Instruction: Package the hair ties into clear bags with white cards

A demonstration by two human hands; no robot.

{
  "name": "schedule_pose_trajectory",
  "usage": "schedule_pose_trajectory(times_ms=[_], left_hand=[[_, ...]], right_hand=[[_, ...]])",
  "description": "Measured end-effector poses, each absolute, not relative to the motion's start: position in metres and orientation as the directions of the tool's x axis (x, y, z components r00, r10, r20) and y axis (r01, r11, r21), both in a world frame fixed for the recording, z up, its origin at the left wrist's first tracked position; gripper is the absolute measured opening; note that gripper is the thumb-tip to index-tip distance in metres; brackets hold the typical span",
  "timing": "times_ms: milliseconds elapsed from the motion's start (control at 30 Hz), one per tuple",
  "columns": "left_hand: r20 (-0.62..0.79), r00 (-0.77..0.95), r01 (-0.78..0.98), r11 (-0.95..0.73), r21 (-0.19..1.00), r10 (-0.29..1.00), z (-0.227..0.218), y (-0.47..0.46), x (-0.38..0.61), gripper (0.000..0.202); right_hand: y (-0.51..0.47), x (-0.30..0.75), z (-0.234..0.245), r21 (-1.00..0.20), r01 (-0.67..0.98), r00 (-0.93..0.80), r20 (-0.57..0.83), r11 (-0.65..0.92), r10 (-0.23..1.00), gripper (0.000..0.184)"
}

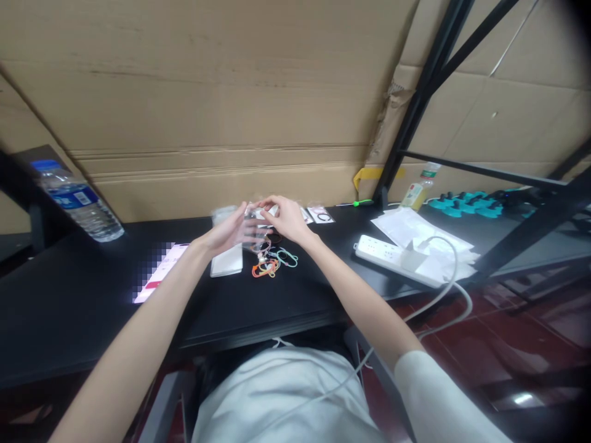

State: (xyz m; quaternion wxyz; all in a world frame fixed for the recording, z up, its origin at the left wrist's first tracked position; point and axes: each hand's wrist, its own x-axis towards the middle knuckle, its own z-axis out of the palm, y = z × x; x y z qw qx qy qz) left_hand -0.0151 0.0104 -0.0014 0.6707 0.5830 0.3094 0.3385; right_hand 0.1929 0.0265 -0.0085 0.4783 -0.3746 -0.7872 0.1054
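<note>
Both my hands meet above the black table (pixel 83 289), holding a small clear plastic bag (pixel 248 226) between them. My left hand (pixel 226 231) grips the bag's left side with curled fingers. My right hand (pixel 285 216) pinches its top right edge. Just below the hands lies a loose heap of coloured hair ties (pixel 272 261), orange, teal and pink. A stack of white packets (pixel 226 263) rests under my left hand. Two small bagged items (pixel 322 214) lie beyond my right hand.
A water bottle (pixel 76 200) lies at the far left. A pink and white card (pixel 161 271) lies left of the packets. A white power strip (pixel 397 258) with its cable, papers (pixel 415 231), a small bottle (pixel 420 187) and teal parts (pixel 466 203) sit to the right beside black metal frame bars (pixel 418 104). Cardboard lines the back.
</note>
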Motion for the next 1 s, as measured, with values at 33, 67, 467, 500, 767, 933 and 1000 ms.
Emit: schedule_pose_trajectory(times_ms=[33,67,467,500,767,933,1000], left_hand=[[-0.020,0.583,-0.092,0.090,0.992,0.812,-0.001,0.010,-0.015,0.067],[-0.010,0.586,-0.097,0.083,0.992,0.810,-0.001,0.009,-0.015,0.067],[-0.005,0.595,-0.132,0.103,0.986,0.803,-0.007,0.012,-0.014,0.061],[-0.003,0.597,-0.134,0.103,0.986,0.803,-0.007,0.012,-0.014,0.063],[-0.015,0.581,-0.085,0.080,0.993,0.814,-0.004,0.006,-0.008,0.064],[-0.029,0.609,-0.102,0.115,0.988,0.793,-0.003,0.006,-0.009,0.059],[-0.015,0.617,-0.133,0.123,0.984,0.787,-0.001,0.004,-0.010,0.053]], right_hand=[[0.026,0.193,-0.008,-0.539,0.480,-0.258,0.667,0.692,0.699,0.012],[0.026,0.193,-0.008,-0.551,0.476,-0.251,0.662,0.685,0.706,0.011],[0.017,0.192,-0.001,-0.653,0.409,-0.313,0.555,0.637,0.770,0.012],[0.017,0.192,0.000,-0.654,0.405,-0.306,0.562,0.639,0.768,0.014],[0.017,0.190,0.000,-0.612,0.397,-0.252,0.644,0.684,0.722,0.007],[0.016,0.189,0.002,-0.630,0.392,-0.244,0.631,0.670,0.736,0.017],[0.016,0.190,0.003,-0.637,0.380,-0.268,0.618,0.671,0.739,0.019]])
